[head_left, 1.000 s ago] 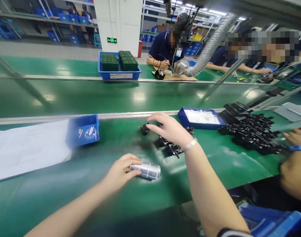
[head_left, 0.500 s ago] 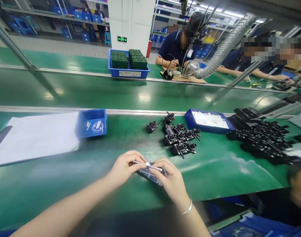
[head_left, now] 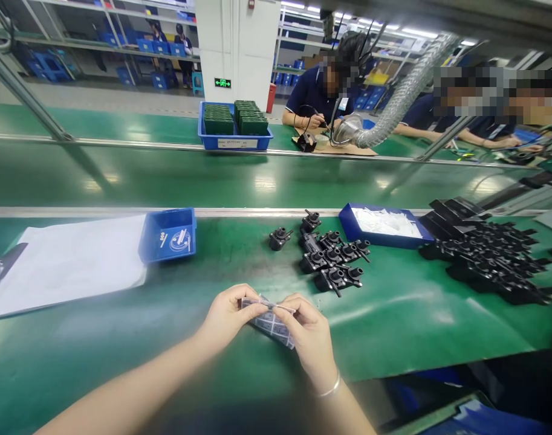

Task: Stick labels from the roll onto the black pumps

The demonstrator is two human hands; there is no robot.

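My left hand [head_left: 234, 311] pinches the upper left edge of a small sheet of grey labels [head_left: 276, 329] with white grid lines. My right hand [head_left: 305, 326], with a silver bangle at the wrist, grips the same edge on the right. Between the two hands that edge is bent over into a narrow pale strip, and the gridded part hangs below it. Thumbs and fingertips hide some of the sheet. Beyond my hands on the green bench stand several black pump-like housings [head_left: 332, 257], and one single housing [head_left: 280, 238] sits apart to their left.
A blue bin [head_left: 169, 251] with thin white tubing rests on white paper [head_left: 85, 254] at left. Behind the housings is a blue box [head_left: 384, 241] of white strips. More black parts [head_left: 493, 254] are heaped at right. Across the bench a co-worker [head_left: 318, 90] sits near a duct [head_left: 407, 90].
Both hands keep hold of the label sheet. Its bent edge lies more level, and more of the grid shows. The view has tilted slightly up. A blurred shape at the right edge has gone.
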